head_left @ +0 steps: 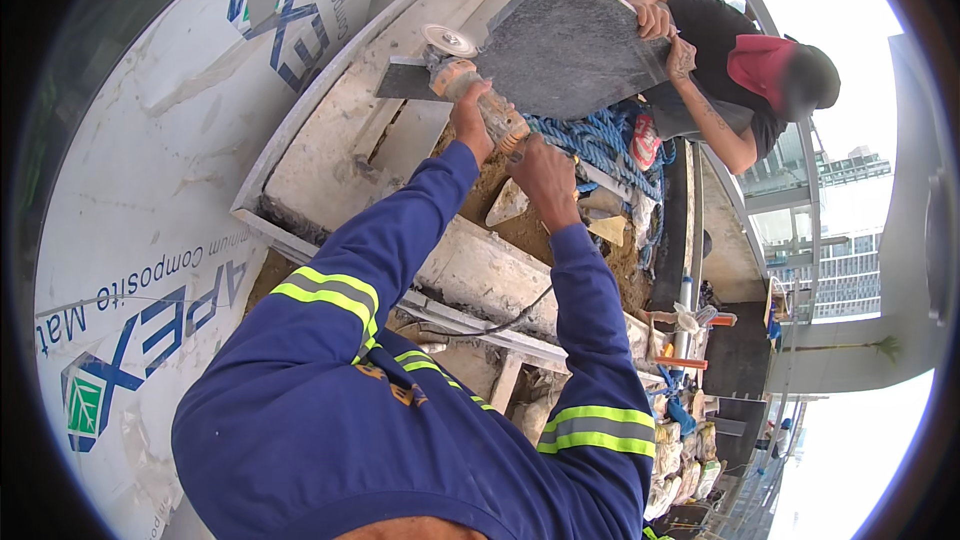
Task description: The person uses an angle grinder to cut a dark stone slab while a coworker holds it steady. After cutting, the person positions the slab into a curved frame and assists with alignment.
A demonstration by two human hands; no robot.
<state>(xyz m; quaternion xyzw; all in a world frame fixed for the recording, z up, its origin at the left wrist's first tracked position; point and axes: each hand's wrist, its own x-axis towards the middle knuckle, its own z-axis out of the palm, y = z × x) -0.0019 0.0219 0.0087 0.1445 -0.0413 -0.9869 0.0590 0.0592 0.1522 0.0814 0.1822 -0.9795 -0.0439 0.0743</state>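
You hold an angle grinder (470,90) in both hands, its disc (449,40) set at the near edge of a dark grey stone slab (570,40). Your left hand (469,123) is wrapped fully around the orange body just behind the head; your right hand (542,173) is closed tight on the rear of the handle, where the black power cord (500,318) trails down across a pale concrete beam (480,270). Both blue sleeves, banded in yellow and grey, reach up from the lower edge.

The slab lies tilted over a concrete trough (330,155), and a co-worker in a black shirt steadies its far edge, one hand (652,20) on the top corner and the other hand (683,60) on the side. A heap of blue rope (600,140) sits just beside your right hand, under the slab's lower corner.

The step in hand looks like trimming the slab's edge, with the disc at or just beside the stone; whether it is actually biting cannot be told from here. Any next move, as it seems, calls for keeping both grips firm, guiding the disc along the edge in a straight line, holding the cord and rope well away from the wheel, and relying on the co-worker to keep the slab from shifting.
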